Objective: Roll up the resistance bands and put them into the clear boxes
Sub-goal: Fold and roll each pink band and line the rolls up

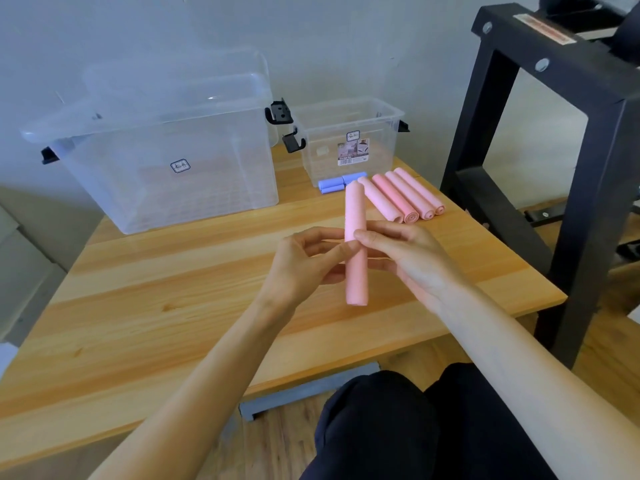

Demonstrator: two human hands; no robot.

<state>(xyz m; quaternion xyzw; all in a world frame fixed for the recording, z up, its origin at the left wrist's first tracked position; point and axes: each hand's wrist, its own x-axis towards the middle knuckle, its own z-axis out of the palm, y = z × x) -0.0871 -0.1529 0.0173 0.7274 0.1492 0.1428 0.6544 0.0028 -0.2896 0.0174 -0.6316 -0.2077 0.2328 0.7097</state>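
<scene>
Pink rolled band (355, 271) upright w/ 4 pink rolls (403, 197) by small clear box (348, 140).

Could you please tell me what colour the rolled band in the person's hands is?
The band is light pink, seen clearly in the head view, held by the left hand and right hand.

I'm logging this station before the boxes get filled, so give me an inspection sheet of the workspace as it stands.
Surface: wooden table, pale planks.
Job's things: pink roll held in both hands above the table; four pink rolls side by side and blue rolls on the table before the small clear box; large clear box, lid resting askew on top.
Clutter: nothing seen.
Grippers: left hand and right hand pinch the roll.
Cables: nothing seen.
Surroundings: black metal frame at right, grey wall behind.
</scene>
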